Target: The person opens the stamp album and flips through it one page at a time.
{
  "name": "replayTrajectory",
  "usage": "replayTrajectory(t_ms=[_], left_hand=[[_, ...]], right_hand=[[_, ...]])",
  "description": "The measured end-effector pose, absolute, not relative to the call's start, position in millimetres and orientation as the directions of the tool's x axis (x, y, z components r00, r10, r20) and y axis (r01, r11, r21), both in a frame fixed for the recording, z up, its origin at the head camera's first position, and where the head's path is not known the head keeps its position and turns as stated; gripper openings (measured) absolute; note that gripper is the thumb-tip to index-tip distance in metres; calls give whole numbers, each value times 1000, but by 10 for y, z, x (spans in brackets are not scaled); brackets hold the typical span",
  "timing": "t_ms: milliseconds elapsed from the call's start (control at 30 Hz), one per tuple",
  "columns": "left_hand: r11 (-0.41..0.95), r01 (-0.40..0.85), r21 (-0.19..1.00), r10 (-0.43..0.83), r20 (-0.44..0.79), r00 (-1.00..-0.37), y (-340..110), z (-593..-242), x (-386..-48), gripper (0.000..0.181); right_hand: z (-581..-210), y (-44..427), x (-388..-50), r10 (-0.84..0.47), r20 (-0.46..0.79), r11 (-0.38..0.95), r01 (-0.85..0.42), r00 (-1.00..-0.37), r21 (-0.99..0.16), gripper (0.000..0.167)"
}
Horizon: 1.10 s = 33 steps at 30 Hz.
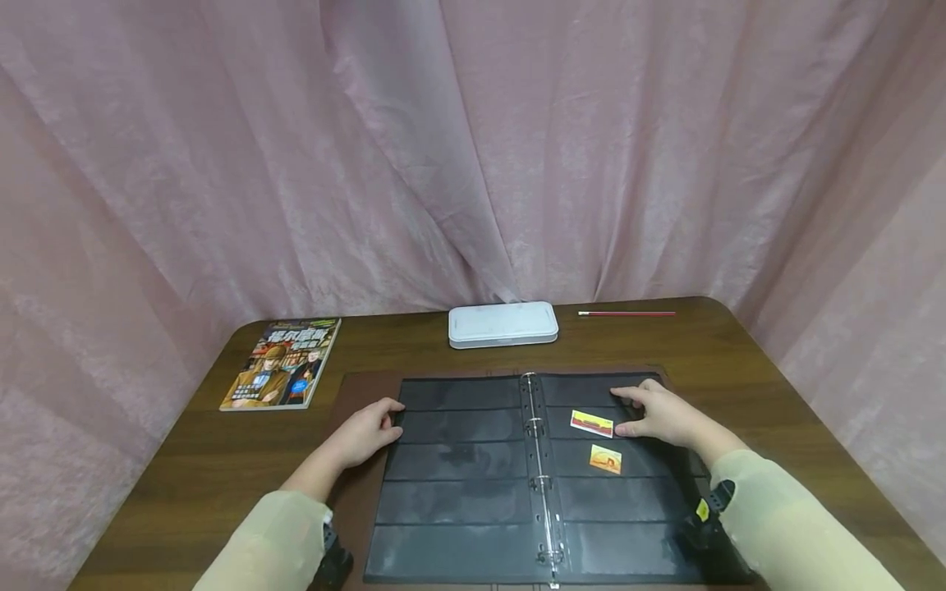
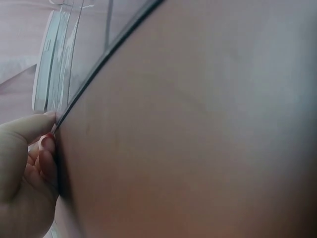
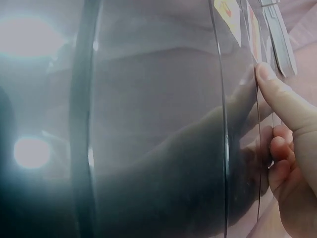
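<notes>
A ring-bound collector's album [image 1: 458,501] lies spread on the table, with black pages of clear strip pockets. My left hand [image 1: 367,431] pinches the outer edge of the left page between thumb and fingers; the left wrist view shows the thumb [image 2: 34,126] on the page's dark edge [image 2: 106,57]. On the right page, my right hand [image 1: 661,417] rests with its thumb [image 3: 277,87] touching beside a small yellow-and-red paper label [image 1: 591,423]. A second, orange-yellow label [image 1: 606,460] sits one row lower. Both labels appear again, partly, in the right wrist view.
Behind the album stands a white pencil case [image 1: 502,324]. A red pencil [image 1: 628,313] lies to its right near the back edge. At the left lies a colourful comic-style book [image 1: 282,365]. Pink curtains [image 1: 473,148] hang around the wooden table [image 1: 746,369].
</notes>
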State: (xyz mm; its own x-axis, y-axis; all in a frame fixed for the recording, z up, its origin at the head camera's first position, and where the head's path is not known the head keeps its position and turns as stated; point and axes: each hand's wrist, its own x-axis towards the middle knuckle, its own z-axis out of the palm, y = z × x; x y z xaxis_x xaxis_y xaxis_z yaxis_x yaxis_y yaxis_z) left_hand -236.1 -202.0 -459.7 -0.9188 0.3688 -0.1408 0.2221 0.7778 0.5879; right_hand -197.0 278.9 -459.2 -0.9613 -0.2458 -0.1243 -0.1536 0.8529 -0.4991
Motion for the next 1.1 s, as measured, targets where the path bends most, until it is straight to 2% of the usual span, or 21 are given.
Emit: replayTrajectory(t_ms=[433, 900, 1100], left_hand=[[763, 210, 611, 372, -150, -916, -2041, -4602, -2357, 37], [767, 221, 602, 378, -147, -914, -2029, -4580, -2375, 37], [771, 231, 594, 379, -137, -915, -2039, -4594, -2371, 36]], right_hand=[[-4543, 2943, -1921, -248, -138, 877, -161, -959, -453, 79], [-4552, 3216, -1751, -169, -140, 887, -89, -976, -453, 88], [-4572, 3210, -1720, -118, -127, 886, -47, -985, -462, 98]])
